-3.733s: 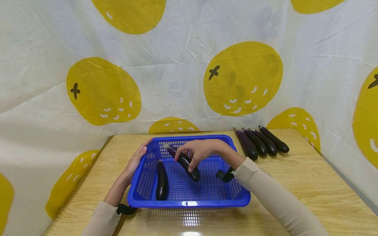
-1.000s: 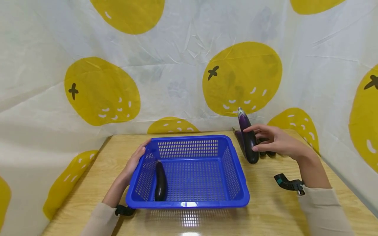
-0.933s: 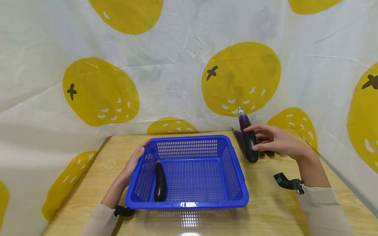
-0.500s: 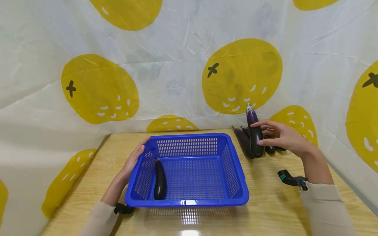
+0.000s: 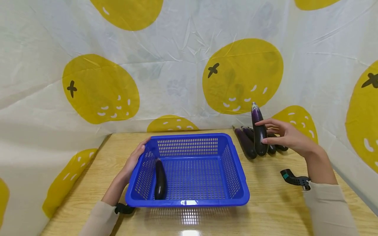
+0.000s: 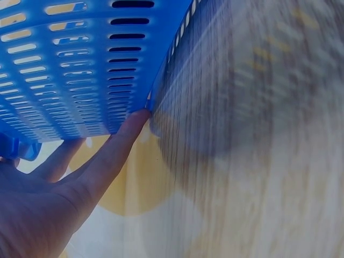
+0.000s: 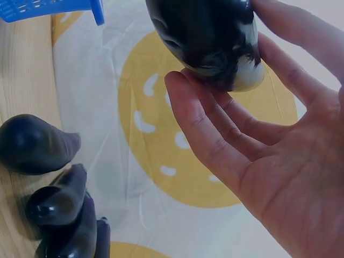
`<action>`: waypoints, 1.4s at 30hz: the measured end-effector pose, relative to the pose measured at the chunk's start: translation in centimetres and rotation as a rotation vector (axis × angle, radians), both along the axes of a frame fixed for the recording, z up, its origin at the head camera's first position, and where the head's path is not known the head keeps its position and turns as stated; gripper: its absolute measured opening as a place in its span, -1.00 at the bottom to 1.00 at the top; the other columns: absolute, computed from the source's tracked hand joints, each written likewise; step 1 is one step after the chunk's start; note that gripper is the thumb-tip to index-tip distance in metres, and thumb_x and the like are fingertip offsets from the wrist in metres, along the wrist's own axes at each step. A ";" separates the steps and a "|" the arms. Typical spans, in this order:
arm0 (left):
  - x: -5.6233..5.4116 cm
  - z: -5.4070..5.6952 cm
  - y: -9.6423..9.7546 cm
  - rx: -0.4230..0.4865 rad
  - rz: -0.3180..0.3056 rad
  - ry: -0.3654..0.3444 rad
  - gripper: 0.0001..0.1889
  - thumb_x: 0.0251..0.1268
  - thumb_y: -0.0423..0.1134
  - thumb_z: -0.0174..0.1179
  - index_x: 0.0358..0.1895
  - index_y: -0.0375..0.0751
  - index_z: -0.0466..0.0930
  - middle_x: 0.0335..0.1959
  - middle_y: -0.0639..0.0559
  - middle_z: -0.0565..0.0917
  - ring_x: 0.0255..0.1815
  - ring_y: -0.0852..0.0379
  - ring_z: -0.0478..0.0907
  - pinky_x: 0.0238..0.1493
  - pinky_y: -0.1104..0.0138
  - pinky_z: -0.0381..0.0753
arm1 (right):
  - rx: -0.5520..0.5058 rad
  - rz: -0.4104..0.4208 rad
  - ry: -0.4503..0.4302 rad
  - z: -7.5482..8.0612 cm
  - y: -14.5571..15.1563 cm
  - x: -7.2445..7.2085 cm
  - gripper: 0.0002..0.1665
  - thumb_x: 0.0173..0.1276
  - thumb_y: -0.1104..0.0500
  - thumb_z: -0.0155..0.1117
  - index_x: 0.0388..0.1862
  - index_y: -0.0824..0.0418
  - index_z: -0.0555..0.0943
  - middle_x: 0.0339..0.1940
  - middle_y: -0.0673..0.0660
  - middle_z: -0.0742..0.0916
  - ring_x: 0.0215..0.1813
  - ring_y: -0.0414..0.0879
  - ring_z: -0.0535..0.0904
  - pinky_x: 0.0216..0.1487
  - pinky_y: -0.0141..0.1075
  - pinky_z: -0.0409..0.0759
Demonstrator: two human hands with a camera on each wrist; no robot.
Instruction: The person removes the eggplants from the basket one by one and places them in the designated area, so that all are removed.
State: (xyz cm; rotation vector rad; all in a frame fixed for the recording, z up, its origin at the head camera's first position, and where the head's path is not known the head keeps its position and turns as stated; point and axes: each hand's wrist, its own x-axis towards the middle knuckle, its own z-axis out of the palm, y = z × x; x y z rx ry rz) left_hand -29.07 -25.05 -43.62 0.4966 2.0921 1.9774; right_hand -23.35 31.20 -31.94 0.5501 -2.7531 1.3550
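My right hand [image 5: 284, 134] pinches an eggplant [image 5: 260, 132] between thumb and fingers, its pale stem end up, in front of the other eggplants at the back right. In the right wrist view, the held eggplant [image 7: 207, 37] fills the top, with fingers curved round it. My left hand [image 5: 133, 160] lies against the left side of a blue plastic basket [image 5: 189, 203]. The left wrist view shows extended fingers [image 6: 115, 153] touching the basket's outer wall [image 6: 70, 70]. One eggplant [image 5: 160, 180] lies inside the basket, along its left wall.
Several eggplants lie side by side at the table's back right, the leftmost eggplant [image 5: 245, 142] nearest the basket. They are partly hidden by the held one. The wooden table [image 5: 262, 209] meets a fruit-print sheet [image 5: 174, 82] at the back and sides.
My right hand has taken an eggplant from the basket to the back right; over the last half second it shifts further right. My left hand stays at the basket's left side.
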 end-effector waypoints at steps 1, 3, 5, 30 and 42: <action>0.0 0.0 0.0 0.002 0.001 -0.004 -0.40 0.74 0.14 -0.42 0.70 0.17 -0.11 0.73 -0.10 -0.06 0.71 -0.31 -0.05 0.56 -0.32 0.10 | -0.001 0.000 0.003 0.0 0.0 0.0 -0.35 0.45 0.24 0.36 0.48 0.04 0.46 0.30 -0.09 0.58 0.21 -0.31 0.54 0.03 -0.36 0.66; 0.0 0.1 0.1 0.006 0.002 -0.007 -0.40 0.74 0.14 -0.42 0.70 0.16 -0.11 0.73 -0.10 -0.06 0.71 -0.31 -0.05 0.55 -0.32 0.11 | -0.002 -0.001 0.006 0.0 0.1 0.0 -0.36 0.45 0.24 0.36 0.48 0.05 0.46 0.29 -0.06 0.59 0.20 -0.31 0.55 0.02 -0.35 0.66; 0.0 0.2 0.2 0.011 0.003 -0.010 -0.40 0.74 0.14 -0.42 0.70 0.14 -0.11 0.73 -0.11 -0.05 0.71 -0.32 -0.05 0.55 -0.33 0.11 | -0.004 -0.005 0.004 0.0 0.2 -0.1 -0.36 0.45 0.24 0.36 0.47 0.06 0.46 0.28 -0.02 0.59 0.18 -0.32 0.56 0.01 -0.35 0.67; 0.1 -0.2 0.0 -0.008 0.019 0.004 -0.40 0.74 0.14 -0.41 0.70 0.14 -0.09 0.73 -0.11 -0.05 0.71 -0.33 -0.06 0.55 -0.34 0.10 | -0.007 -0.053 -0.007 -0.7 1.8 -0.4 -0.31 0.44 0.23 0.38 0.51 0.09 0.42 0.22 -0.10 0.62 0.16 -0.34 0.55 0.00 -0.38 0.65; 0.0 -0.2 0.0 0.003 0.013 -0.009 -0.40 0.74 0.14 -0.41 0.70 0.17 -0.09 0.73 -0.09 -0.05 0.71 -0.32 -0.04 0.54 -0.33 0.11 | -0.048 -0.095 -0.023 -0.9 2.6 -0.4 -0.27 0.43 0.25 0.36 0.53 0.10 0.37 0.31 -0.11 0.50 0.17 -0.26 0.50 0.00 -0.40 0.66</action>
